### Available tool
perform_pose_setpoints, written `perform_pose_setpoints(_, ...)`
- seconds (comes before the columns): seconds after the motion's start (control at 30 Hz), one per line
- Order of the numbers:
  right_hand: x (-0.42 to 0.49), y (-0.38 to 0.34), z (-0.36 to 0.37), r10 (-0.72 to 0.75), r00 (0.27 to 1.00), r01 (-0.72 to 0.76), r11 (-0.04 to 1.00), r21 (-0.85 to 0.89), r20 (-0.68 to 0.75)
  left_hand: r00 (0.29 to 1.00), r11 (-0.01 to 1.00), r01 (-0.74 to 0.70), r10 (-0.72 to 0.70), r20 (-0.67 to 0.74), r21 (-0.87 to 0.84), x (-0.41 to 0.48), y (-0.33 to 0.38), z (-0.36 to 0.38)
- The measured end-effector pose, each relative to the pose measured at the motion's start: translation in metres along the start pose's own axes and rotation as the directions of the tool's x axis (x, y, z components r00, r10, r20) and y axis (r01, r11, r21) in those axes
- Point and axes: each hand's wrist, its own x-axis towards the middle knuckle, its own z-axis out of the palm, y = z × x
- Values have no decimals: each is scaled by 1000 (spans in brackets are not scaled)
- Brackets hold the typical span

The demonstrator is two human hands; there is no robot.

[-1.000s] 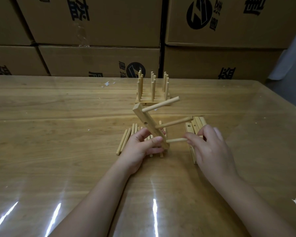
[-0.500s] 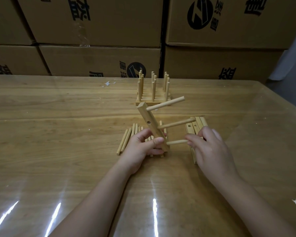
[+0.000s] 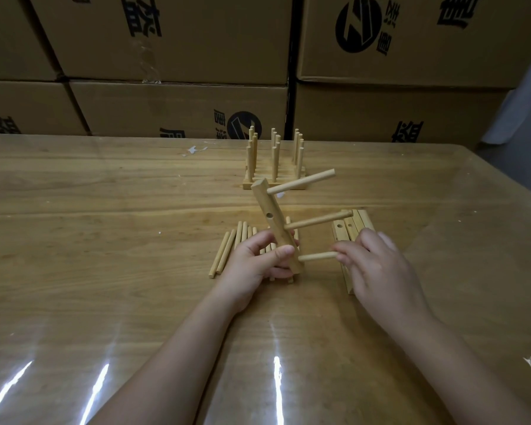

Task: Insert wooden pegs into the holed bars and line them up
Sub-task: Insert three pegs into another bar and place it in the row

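My left hand [image 3: 256,262] grips a holed wooden bar [image 3: 272,222] near its lower end and holds it nearly upright, tilted left. Three pegs stick out of the bar to the right: a top peg [image 3: 302,184], a middle peg [image 3: 318,223] and a bottom peg [image 3: 316,257]. My right hand [image 3: 377,271] pinches the free end of the bottom peg. Loose pegs [image 3: 227,251] lie on the table behind my left hand. Several bare holed bars [image 3: 348,227] lie under and behind my right hand.
Finished bars with upright pegs [image 3: 275,161] stand in a row farther back on the wooden table [image 3: 105,240], which has a glossy clear cover. Stacked cardboard boxes [image 3: 172,41] wall off the far edge. The table's right edge runs diagonally at the right.
The bar has swung more upright and shifted slightly right. My right hand stays on the bottom peg's end.
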Motion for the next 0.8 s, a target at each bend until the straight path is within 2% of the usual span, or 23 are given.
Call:
perform_pose_setpoints(0.3, 0, -2, 1, 25, 999, -25, 1000, -4, 25, 1000, 999, 6, -6, -1, 45, 0, 0, 0)
perform_pose_setpoints(0.8, -1, 3, 2, 150, 973, -166, 982, 84, 175, 1000, 998, 1, -2, 4, 63, -2, 3, 4)
